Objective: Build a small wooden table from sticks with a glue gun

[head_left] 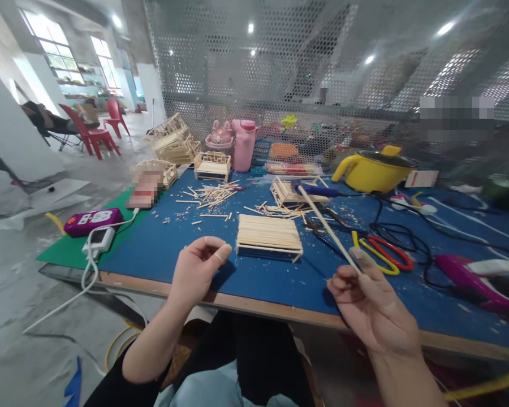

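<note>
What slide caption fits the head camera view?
Right hand holding thin pale wooden stick; small slatted wooden model on blue tabletop.

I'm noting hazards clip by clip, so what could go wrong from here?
The long stick in the right hand could knock the slatted piece if swung left. The black cords, looped beyond that hand, might snag it on a forward reach. The loose short sticks could get scattered by a sleeve.

We have the stick platform (269, 234) before us on the worktop (275, 282), loose sticks (218, 195) behind it, pliers (316, 227) to its right, and the pot (371, 172) farther back right.
</note>
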A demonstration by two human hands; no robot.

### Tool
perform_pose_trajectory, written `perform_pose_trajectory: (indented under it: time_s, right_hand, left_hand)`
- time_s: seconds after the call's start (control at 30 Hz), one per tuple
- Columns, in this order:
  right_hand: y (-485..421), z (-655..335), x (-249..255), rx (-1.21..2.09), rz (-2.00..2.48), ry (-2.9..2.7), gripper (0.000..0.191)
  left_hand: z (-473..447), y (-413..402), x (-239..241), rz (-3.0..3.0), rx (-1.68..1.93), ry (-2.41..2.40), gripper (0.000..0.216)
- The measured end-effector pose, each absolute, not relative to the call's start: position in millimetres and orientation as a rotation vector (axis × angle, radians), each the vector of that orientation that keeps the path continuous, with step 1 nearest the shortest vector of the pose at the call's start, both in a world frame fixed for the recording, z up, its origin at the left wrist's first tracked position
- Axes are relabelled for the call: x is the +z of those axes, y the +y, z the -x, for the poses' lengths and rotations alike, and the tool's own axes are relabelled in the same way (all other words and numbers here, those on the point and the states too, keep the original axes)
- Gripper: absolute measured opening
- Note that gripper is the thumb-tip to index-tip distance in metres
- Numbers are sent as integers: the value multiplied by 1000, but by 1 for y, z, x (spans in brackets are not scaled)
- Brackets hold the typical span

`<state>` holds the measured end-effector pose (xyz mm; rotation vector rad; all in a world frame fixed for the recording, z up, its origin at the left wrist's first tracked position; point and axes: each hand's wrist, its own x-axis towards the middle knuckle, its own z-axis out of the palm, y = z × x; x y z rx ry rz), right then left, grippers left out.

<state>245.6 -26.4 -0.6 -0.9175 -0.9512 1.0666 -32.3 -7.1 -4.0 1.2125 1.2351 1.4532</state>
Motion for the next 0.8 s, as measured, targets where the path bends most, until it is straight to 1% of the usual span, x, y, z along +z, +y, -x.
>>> perform_pose_trajectory:
  time_s: [0.13, 0.27, 0.3, 0.37, 0.4, 0.47, 0.5, 0.63, 0.8]
  right_hand:
    - [-14, -254, 8, 1121, 1003, -1060, 28]
    - [4, -266, 16, 1089, 1042, -1283, 31]
    - [8, -269, 18, 1049, 1062, -1380, 30]
    - [16, -275, 21, 920, 1142, -1610, 27]
    - [19, -278, 22, 838, 1187, -1716, 27]
    - [24, -280, 21, 689, 1246, -1855, 26]
    - [25, -281, 20, 647, 1253, -1891, 25]
    - [27, -280, 9, 599, 1211, -1991, 23]
    - [29, -277, 2, 487, 1143, -2081, 21]
  left_hand:
    - [30, -9, -5, -1278, 1473, 1213, 22]
    - [27, -10, -4, -1323, 1532, 1254, 39]
    - [27, -9, -4, -1314, 1542, 1268, 37]
    - [25, -6, -4, -1286, 1537, 1258, 23]
    - [23, -4, -4, -1284, 1512, 1250, 23]
    - [20, -1, -5, -1325, 1420, 1292, 37]
    - [19, 0, -5, -1357, 1378, 1345, 40]
    - [13, -1, -6, -1484, 1364, 1546, 41]
    - [10, -1, -1, -1620, 1365, 1613, 33]
